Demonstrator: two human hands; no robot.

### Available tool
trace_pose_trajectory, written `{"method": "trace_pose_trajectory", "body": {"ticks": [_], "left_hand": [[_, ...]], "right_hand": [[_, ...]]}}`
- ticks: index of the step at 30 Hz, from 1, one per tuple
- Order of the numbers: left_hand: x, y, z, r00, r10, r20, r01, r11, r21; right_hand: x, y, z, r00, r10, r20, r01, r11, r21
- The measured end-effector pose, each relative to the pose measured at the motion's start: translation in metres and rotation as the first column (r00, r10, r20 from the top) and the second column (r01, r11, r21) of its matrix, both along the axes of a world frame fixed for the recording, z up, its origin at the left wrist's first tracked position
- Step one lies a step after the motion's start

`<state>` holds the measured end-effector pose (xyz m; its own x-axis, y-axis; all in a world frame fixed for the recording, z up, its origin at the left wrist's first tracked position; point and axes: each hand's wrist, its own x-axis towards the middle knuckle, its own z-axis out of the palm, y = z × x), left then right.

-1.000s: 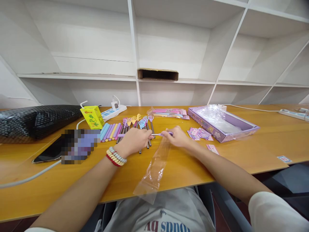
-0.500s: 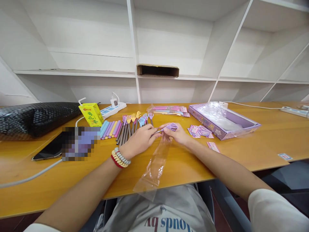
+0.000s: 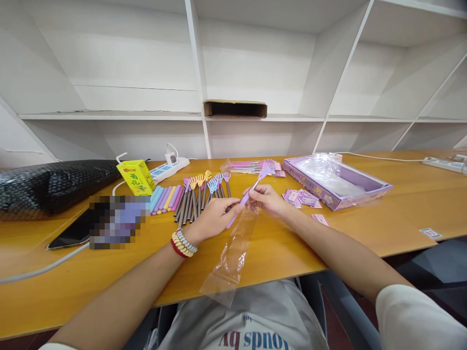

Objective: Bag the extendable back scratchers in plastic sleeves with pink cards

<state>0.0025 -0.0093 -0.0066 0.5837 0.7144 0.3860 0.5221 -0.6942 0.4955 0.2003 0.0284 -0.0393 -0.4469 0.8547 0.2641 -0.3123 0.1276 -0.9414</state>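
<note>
The purple scratcher (image 3: 267, 169) slants over the middle of the table (image 3: 284, 257), its clawed head up and away from the person. The left hand (image 3: 215, 217) pinches its handle; the right hand (image 3: 272, 200) closes on it near the metal shaft, with a clear bag (image 3: 231, 255) hanging just beneath. The bag might slip off the table's edge, which it overhangs, if those right fingers loosen; its thin film could snag on the claws. A leftward swing might scatter the loose scratchers (image 3: 188, 204) beside the coloured handles (image 3: 166, 200).
</note>
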Motion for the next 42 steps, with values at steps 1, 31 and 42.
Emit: {"method": "trace_pose_trajectory", "body": {"ticks": [1, 31, 42], "left_hand": [[0.000, 0.000, 0.000, 1.000, 0.013, -0.025, -0.012, 1.000, 0.022], [-0.008, -0.004, 0.006, 0.926, -0.266, -0.268, 0.155, 0.915, -0.372], [-0.021, 0.027, 0.001, 0.781, 0.192, 0.594, 0.276, 0.747, -0.604]], "right_hand": [[0.001, 0.002, 0.001, 0.998, -0.058, -0.014, 0.058, 0.998, -0.012], [0.030, -0.007, 0.021, 0.524, -0.073, 0.849, -0.348, 0.891, 0.292], [0.023, 0.003, 0.014, 0.883, -0.406, 0.237, 0.352, 0.905, 0.240]]}}
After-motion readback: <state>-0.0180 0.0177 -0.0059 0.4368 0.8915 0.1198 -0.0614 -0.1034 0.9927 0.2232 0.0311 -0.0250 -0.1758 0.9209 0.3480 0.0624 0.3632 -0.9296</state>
